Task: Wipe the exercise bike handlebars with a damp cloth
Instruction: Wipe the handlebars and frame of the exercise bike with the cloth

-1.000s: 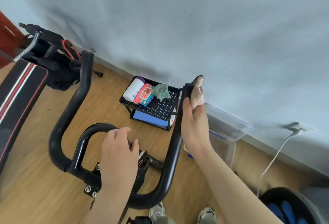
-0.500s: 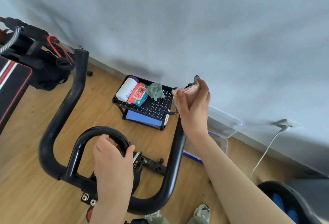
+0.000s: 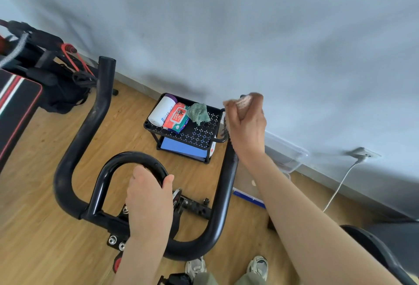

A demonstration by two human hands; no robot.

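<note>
The black exercise bike handlebars (image 3: 74, 148) curve up on both sides of me. My right hand (image 3: 247, 130) is closed around the top end of the right bar with a pinkish cloth (image 3: 242, 101) bunched in its fingers over the tip. The cloth and hand hide the bar's end. My left hand (image 3: 149, 201) grips the inner loop bar (image 3: 127, 156) at the centre. The left bar's upper end (image 3: 107, 67) stands bare.
A small black shelf cart (image 3: 199, 136) against the wall carries a white roll (image 3: 162, 111), a red wipes pack (image 3: 178, 118) and a green rag (image 3: 199, 113). A clear plastic bin (image 3: 288, 155) sits right of it. A workout bench (image 3: 15, 103) stands at left; a white cable (image 3: 340, 185) hangs from a wall socket.
My right hand has turned from a side grip to wrapping the cloth over the tip of the right bar. My left hand slid slightly on the inner loop.
</note>
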